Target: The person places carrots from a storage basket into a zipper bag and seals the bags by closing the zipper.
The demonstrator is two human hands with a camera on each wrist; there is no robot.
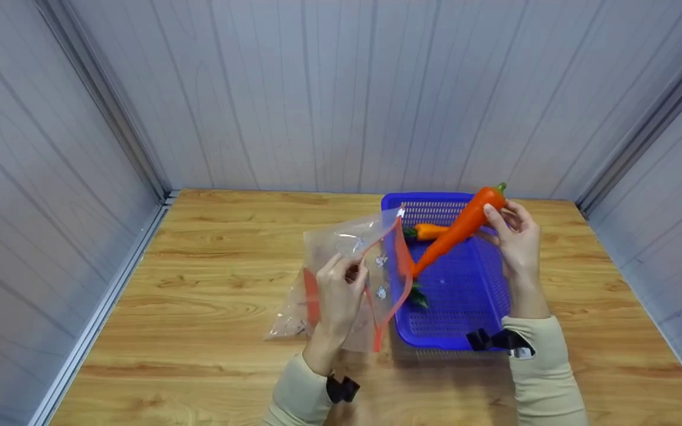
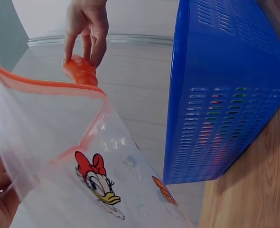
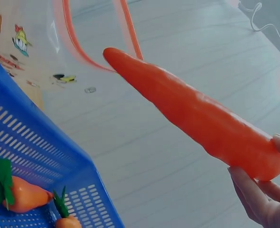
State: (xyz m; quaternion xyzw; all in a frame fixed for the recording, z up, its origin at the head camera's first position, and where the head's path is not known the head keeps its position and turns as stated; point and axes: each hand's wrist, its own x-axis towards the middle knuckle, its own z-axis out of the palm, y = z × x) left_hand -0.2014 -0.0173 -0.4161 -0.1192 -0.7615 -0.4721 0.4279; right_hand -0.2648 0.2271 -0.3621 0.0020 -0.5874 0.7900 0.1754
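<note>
Table [image 1: 199,331] of pale wood fills the booth floor, and on it sits the blue basket [image 1: 483,307], right of centre. Beside its left edge the clear bag [image 1: 341,260] with the red zip strip stands open, mouth toward the basket; the left hand [image 1: 338,296] pinches its near lip, fingers curled round the plastic. Over the basket, the right hand [image 1: 515,239] grips the big carrot [image 1: 456,231] at its thick end, tip angled down right at the bag's mouth. Two small carrots [image 3: 23,194] lie inside the basket.
</note>
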